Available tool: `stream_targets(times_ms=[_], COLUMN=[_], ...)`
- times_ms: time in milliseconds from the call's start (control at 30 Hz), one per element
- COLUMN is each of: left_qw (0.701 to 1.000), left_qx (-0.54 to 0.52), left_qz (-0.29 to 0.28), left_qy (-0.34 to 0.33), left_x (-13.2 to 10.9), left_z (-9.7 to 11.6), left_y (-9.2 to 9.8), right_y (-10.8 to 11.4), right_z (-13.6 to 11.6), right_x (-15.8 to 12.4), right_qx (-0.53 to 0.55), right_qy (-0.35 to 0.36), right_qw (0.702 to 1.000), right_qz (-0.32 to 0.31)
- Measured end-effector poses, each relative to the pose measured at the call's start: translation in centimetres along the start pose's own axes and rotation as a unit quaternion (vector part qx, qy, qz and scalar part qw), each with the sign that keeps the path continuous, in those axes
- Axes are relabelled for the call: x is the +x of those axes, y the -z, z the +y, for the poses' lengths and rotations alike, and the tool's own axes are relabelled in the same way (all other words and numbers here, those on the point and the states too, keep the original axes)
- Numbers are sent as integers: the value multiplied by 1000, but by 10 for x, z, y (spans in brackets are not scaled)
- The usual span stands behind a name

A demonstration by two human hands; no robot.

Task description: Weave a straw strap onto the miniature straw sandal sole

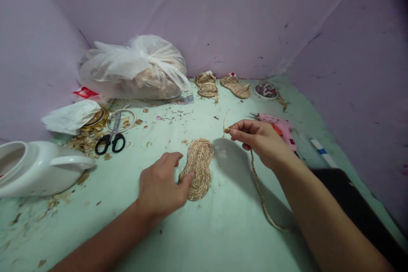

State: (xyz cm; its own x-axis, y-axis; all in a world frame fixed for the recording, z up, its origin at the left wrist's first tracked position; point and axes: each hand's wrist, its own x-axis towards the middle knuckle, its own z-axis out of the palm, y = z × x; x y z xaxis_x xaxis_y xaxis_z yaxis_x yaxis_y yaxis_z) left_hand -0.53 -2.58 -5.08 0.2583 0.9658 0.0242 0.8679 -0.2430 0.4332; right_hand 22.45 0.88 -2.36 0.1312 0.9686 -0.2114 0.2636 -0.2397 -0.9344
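A small shoe sole of coiled, braided straw lies flat on the table. At its left edge is my left hand, thumb on the sole and fingers apart, with the index fingertip near the sole's upper left side. Over to the right, my right hand is closed, pinching the end of a braided straw cord between thumb and fingers above the table. Thin loose strands stick up from the pinched end. The cord hangs below my palm and curves along the table until my right forearm hides it.
A pink glue gun lies behind my right hand, near a black flat object. Black-handled scissors and a white jug are at left. Behind are a stuffed plastic bag, straw slippers and a bead dish.
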Motion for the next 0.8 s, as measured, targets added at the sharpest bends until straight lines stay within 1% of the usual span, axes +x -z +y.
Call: stream_targets(times_ms=[67,133,200,267,333,400,467,500,567,633,667,700,733,767,800], left_qw=[996,992,990,989,986,980,976,975,974,980,984,987,988,987,985], left_qx=[66,99,108,104,97,98,120,137,166,174,168,158,142,121,94], left_qz=[1,-3,-11,-27,-50,-62,-44,-24,24,51,42,16,-23,-68,-112], left_qy=[-53,-80,-88,-99,-128,-160,-176,-176,-150,-78,-27,23,64,87,91], left_x=[-9,-15,-19,-18,-14,-7,1,5,13,18,20,21,21,21,20], left_z=[11,19,23,23,19,14,8,5,0,-3,-5,-6,-8,-9,-9], left_y=[-3,-7,-9,-7,-1,6,14,18,27,35,39,42,44,45,45], right_y=[-11,-25,-39,-48,-50,-44,-33,-27,-17,-12,-11,-11,-11,-12,-13], right_z=[4,8,10,10,7,3,-2,-5,-11,-17,-19,-21,-22,-23,-23], right_x=[1,1,0,-1,-4,-8,-14,-18,-25,-31,-32,-34,-34,-34,-33], right_qx=[-22,-77,-131,-170,-215,-279,-353,-377,-405,-425,-426,-422,-415,-407,-402], right_qy=[51,114,159,180,176,153,123,106,71,73,74,75,72,67,63], right_qw=[998,990,978,966,955,942,922,911,887,863,857,853,850,849,849], right_qz=[1,-1,-37,-75,-100,-101,-102,-125,-211,-262,-281,-298,-315,-330,-338])
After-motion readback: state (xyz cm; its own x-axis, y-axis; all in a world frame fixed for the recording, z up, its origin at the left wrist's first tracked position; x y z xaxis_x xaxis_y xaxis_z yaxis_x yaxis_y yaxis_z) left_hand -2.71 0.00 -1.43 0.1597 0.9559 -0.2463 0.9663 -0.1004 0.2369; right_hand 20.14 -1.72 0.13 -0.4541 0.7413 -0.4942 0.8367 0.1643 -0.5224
